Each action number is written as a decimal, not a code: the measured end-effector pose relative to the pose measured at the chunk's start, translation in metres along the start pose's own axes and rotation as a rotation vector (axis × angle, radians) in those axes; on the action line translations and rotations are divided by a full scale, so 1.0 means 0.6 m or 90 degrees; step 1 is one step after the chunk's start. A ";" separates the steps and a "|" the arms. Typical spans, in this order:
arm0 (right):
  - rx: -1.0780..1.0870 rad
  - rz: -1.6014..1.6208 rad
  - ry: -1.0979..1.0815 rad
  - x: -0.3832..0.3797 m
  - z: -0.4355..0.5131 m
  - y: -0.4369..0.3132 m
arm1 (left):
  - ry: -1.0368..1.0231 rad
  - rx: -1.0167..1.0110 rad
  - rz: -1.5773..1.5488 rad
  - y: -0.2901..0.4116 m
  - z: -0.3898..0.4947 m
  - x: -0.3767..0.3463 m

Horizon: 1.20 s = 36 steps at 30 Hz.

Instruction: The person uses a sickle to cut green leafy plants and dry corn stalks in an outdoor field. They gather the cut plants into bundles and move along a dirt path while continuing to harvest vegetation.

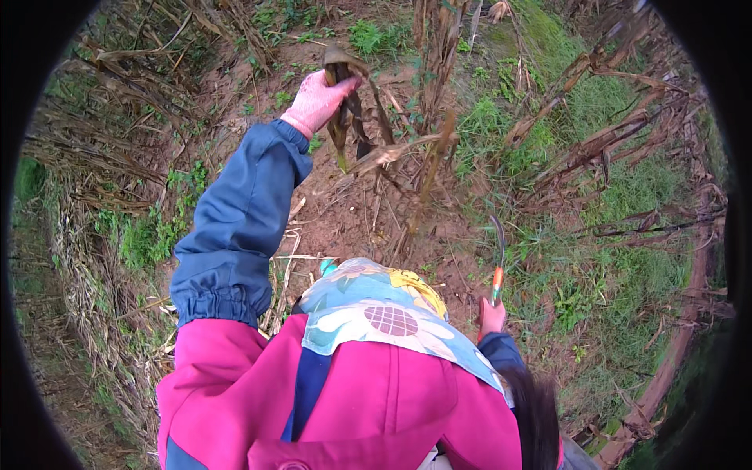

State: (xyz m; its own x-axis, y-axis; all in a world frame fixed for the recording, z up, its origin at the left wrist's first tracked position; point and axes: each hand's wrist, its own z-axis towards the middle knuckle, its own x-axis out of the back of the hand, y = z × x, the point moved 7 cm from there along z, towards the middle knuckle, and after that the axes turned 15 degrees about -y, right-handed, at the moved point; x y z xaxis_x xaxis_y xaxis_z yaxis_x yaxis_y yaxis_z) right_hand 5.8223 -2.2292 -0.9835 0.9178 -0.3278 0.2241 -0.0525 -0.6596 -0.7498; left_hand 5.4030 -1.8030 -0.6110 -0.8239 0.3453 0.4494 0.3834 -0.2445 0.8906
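Observation:
My left hand, in a pink glove and a blue over-sleeve, is closed around brown, withered plant matter that looks like a dry corn husk or leaf. It is held out over the soil, beside dry stalks. On the other side, low beside my body, my right hand grips a sickle by its orange and green handle. The sickle's thin curved blade points away from me, over soil and grass. An apron with large flowers covers part of my pink jacket.
Upright dry stalks stand ahead of me. More brown stalks lean at the right, above green grass. A long heap of dry stalks runs along the left. Reddish bare soil lies in front of me.

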 end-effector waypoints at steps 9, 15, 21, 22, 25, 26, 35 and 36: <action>-0.059 0.191 -0.249 -0.162 0.122 -0.167 | 0.286 0.187 0.538 -0.014 -0.178 0.213; -0.069 0.351 -0.154 -0.201 0.243 -0.185 | 0.219 0.729 0.863 -0.147 -0.415 0.415; -0.116 0.333 -0.226 -0.244 0.244 -0.174 | 0.020 0.360 0.601 -0.325 -0.389 0.285; -0.124 0.347 -0.249 -0.244 0.245 -0.170 | -0.009 0.341 0.538 -0.341 -0.361 0.222; -0.168 0.330 -0.316 -0.265 0.251 -0.131 | -0.132 0.245 0.494 -0.325 -0.289 0.009; -0.187 0.283 -0.312 -0.274 0.256 -0.111 | -0.165 0.255 0.469 -0.341 -0.284 -0.050; -0.190 0.375 -0.249 -0.453 0.469 0.012 | -0.367 0.240 0.217 -0.449 -0.392 -0.375; -0.198 0.458 -0.252 -0.475 0.507 0.029 | -0.399 0.293 0.187 -0.467 -0.401 -0.386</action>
State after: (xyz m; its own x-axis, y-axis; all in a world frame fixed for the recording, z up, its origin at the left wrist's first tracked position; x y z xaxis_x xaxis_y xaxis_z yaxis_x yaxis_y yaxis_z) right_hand 5.6795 -1.9416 -1.2496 0.6865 -0.5147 -0.5136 -0.7232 -0.5567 -0.4088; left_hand 5.3862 -2.0323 -0.9813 -0.3300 0.7995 0.5019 0.7913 -0.0557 0.6089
